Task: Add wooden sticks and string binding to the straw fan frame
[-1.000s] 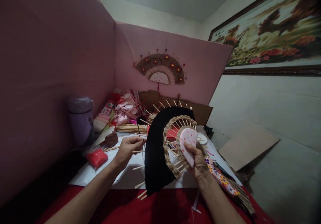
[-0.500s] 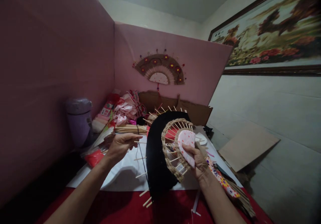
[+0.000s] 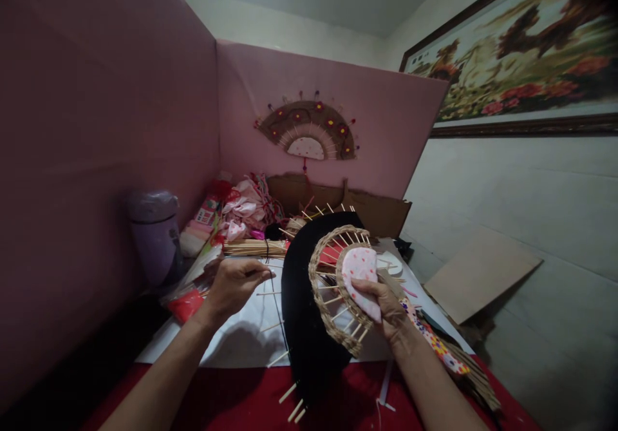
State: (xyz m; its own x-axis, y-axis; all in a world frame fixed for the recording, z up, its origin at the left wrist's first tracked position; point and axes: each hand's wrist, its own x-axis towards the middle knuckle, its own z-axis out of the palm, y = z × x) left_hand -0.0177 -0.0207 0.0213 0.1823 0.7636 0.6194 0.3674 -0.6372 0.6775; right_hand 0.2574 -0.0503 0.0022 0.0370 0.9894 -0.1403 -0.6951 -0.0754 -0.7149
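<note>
A half-round fan (image 3: 309, 296) of thin wooden sticks, black cloth and braided straw is held up in front of me, its curved outer edge to the left. My right hand (image 3: 386, 305) grips it by the white half-moon patch (image 3: 361, 279) with pink spots, thumb on the front. Stick ends poke out past the black band. Left of the fan, my left hand (image 3: 244, 283) pinches a thin black cord (image 3: 277, 302) between thumb and fingertips. The cord runs down along the stick ends toward the fan's lower edge. Its far end is hidden.
A finished-looking fan (image 3: 309, 128) hangs on the pink panel (image 3: 386, 115) behind. A purple bottle (image 3: 153, 238) stands at the left. Pink ribbons (image 3: 246, 205), a bundle of sticks (image 3: 241, 248) and a red packet (image 3: 186, 305) lie on the table. Flowered fabric (image 3: 437, 344) lies right.
The fan has tilted slightly, its lower stick ends now lower and a little to the right. My left hand keeps its pinch on the cord and has shifted slightly.
</note>
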